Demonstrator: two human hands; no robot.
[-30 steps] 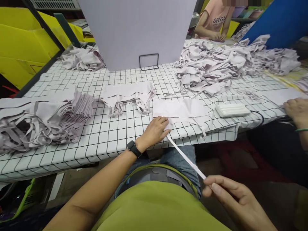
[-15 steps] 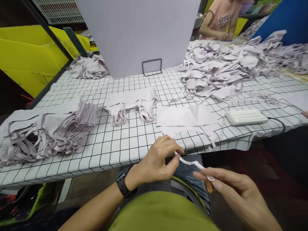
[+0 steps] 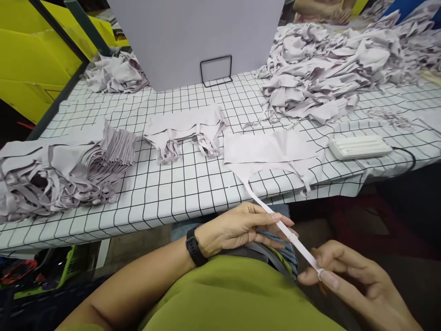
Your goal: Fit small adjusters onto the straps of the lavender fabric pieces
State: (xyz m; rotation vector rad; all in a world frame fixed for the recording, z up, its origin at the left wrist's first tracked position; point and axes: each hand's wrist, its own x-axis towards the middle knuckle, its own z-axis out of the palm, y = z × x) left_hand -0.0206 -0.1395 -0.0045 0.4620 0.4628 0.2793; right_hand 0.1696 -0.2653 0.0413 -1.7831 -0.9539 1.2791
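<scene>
A pale pink garment (image 3: 263, 149) lies flat near the table's front edge, and its narrow strap (image 3: 301, 248) runs down over that edge, pulled straight. My left hand (image 3: 246, 225), with a black watch on the wrist, has the strap between thumb and fingers partway along. Lower right, my right hand (image 3: 347, 276) pinches the strap near its far end, where a small ring or slider (image 3: 319, 273) shows at the fingertips. Something orange-brown sits under the right fingers, mostly hidden.
A folded garment (image 3: 186, 128) lies left of centre, a thick stack (image 3: 69, 170) at far left. A loose heap (image 3: 320, 73) is at back right, with a white corded device (image 3: 360, 147) nearer. A grey panel (image 3: 196, 41) stands behind; another person's hands (image 3: 339, 13) show beyond.
Both hands have moved right; the strap, slack before, is now straight from the garment. My left fingers have shifted onto its middle. The view has tipped downward.
</scene>
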